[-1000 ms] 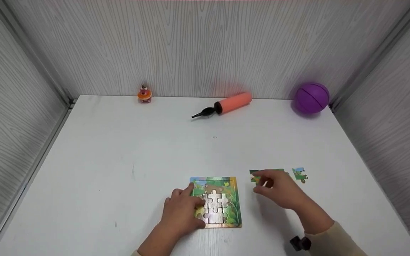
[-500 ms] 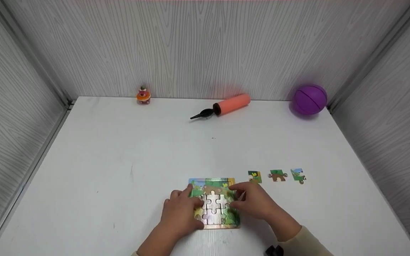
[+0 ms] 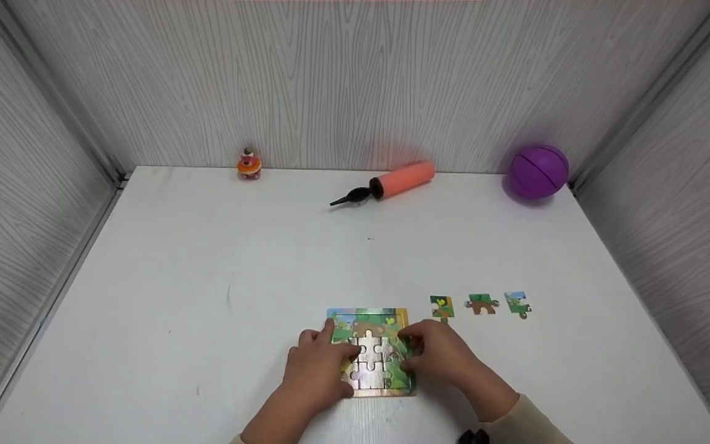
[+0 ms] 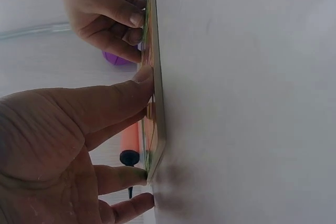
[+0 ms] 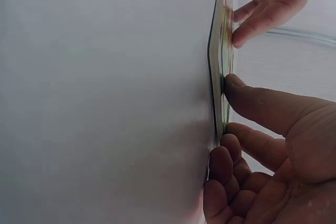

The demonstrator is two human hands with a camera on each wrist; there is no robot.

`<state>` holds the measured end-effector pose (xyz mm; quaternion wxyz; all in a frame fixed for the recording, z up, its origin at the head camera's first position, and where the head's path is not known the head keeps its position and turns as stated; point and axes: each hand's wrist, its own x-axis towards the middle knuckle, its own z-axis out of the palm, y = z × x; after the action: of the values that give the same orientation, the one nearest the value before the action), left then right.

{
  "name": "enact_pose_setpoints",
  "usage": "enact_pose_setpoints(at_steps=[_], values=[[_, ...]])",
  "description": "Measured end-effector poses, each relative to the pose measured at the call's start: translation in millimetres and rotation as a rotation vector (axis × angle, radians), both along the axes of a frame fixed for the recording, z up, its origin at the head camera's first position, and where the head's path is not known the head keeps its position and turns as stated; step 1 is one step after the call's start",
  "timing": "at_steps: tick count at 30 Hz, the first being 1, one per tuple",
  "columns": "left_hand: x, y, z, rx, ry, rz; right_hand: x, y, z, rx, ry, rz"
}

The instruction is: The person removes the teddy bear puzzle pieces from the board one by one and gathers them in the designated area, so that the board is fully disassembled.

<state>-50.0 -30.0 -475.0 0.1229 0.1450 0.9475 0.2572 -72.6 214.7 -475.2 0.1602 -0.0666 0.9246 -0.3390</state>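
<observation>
A square jigsaw board (image 3: 370, 311) lies flat on the table, partly filled with pieces. My left hand (image 3: 315, 370) rests on its left side, fingers spread and fairly straight, thumb at the near edge. At the board's right side, my right hand (image 3: 444, 354) pinches a green puzzle piece (image 3: 399, 348) between thumb and index finger, mostly covered by the fingers. In the right wrist view the other fingers (image 5: 218, 166) curl beside the board's edge. Right of the board lie three loose pieces: a green-and-orange piece (image 3: 444, 306), a brown-and-green piece (image 3: 482, 304) and a blue-and-green piece (image 3: 517, 304).
Along the back wall stand a small orange-and-pink figurine (image 3: 249, 165), an orange hand pump (image 3: 401, 180) with a black nozzle, and a purple ball (image 3: 538, 171). Grey wood-grain panels enclose the white table (image 3: 207, 259) at the back and sides.
My right hand has come left from beside the loose pieces to the board's right side, then slid slightly nearer. The left hand has stayed on the board, with its index finger shifting slightly.
</observation>
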Motion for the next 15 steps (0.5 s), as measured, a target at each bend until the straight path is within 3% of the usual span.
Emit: enact_pose_setpoints(at_steps=[15], values=[[-0.7,2.8,1.5,-0.045,-0.002,-0.011,-1.6,-0.4,-4.8,-0.009,-0.008,0.005]])
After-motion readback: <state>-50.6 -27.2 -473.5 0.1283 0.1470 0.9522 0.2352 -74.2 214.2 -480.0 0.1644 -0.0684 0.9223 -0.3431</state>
